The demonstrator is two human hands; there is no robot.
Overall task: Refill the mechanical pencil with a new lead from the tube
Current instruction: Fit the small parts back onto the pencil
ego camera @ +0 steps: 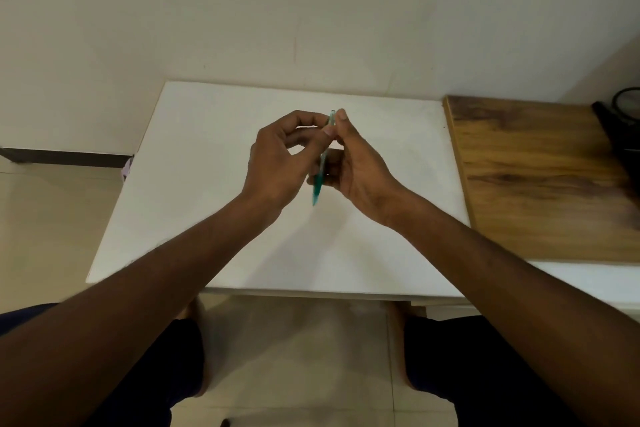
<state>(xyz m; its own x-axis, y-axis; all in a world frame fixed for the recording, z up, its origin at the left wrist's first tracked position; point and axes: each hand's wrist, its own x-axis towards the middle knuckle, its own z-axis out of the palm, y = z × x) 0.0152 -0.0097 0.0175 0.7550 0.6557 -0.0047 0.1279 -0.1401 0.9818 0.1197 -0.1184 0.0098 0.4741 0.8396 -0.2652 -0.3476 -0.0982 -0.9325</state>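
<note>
A teal mechanical pencil (318, 189) is held above the white table (207, 218), tip pointing down toward me and its top end up near 960,490. My right hand (356, 166) grips the pencil's barrel with curled fingers and the thumb along its upper part. My left hand (277, 156) has thumb and forefinger pinched together at the pencil's top end; whether a lead or cap sits between them is too small to tell. No lead tube is visible.
A wooden board (540, 180) lies on the table's right side, with a dark object (620, 128) at its far right edge. A pale wall stands behind the table. My knees and the tiled floor show below the front edge.
</note>
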